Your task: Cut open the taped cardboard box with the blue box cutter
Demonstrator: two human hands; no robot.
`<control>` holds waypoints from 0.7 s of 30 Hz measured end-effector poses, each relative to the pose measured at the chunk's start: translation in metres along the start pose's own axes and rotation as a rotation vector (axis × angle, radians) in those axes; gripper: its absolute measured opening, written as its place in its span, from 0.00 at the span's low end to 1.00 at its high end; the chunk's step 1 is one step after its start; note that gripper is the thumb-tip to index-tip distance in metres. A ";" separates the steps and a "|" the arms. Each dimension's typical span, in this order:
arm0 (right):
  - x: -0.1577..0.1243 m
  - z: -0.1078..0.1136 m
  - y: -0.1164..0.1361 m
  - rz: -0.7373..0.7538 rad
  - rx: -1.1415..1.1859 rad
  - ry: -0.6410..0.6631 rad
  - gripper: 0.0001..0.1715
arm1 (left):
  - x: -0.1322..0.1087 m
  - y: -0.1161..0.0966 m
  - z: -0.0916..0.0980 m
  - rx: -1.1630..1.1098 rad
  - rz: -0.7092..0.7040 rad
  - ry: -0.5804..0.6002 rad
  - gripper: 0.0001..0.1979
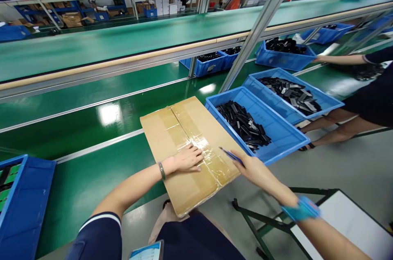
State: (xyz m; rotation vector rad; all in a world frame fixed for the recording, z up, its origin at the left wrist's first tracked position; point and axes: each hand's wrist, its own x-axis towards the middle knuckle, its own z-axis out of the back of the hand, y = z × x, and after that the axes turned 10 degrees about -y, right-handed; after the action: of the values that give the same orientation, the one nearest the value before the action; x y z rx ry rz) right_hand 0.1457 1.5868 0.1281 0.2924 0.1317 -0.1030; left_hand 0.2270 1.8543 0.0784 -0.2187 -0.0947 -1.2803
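Observation:
A taped cardboard box (162, 133) lies in front of me, with shiny clear tape along its middle seam. Spread flat on its top, near the tape, is my left hand (188, 158), fingers apart and holding nothing. My right hand (250, 168) is closed around a slim blue tool with a dark pointed tip (232, 156), over the box's right edge. The tip points left across the box; whether it touches the tape I cannot tell. Just beyond the right hand sits a blue bin (282, 145) partly filled with small black parts (242, 123).
A second blue bin (270, 106) of dark parts stands farther right, near a person (368, 96) reaching toward another bin (285, 60). A blue bin (30, 202) is at left. A slanted metal post (258, 26) rises by the green conveyor (138, 39). A dark-framed stool (340, 219) is at lower right.

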 end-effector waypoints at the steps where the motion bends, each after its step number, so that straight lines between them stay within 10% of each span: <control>1: 0.023 -0.009 0.003 -0.023 0.147 -0.094 0.27 | 0.002 0.000 0.000 0.013 -0.003 0.002 0.24; 6: 0.101 -0.070 0.033 -0.186 0.556 -0.320 0.30 | 0.028 -0.001 0.000 0.000 0.032 0.076 0.31; 14: 0.106 -0.096 0.038 -0.297 0.500 -0.400 0.31 | 0.064 0.008 -0.011 -0.146 0.099 0.449 0.36; 21: 0.101 -0.101 0.035 -0.254 0.443 -0.426 0.28 | 0.013 -0.009 0.037 -0.179 0.099 -0.257 0.33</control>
State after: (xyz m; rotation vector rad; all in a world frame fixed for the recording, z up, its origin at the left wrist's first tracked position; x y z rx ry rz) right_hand 0.2377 1.6416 0.0280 0.6876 -0.2828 -0.4460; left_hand 0.2234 1.8476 0.1175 -0.5358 -0.1871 -1.1578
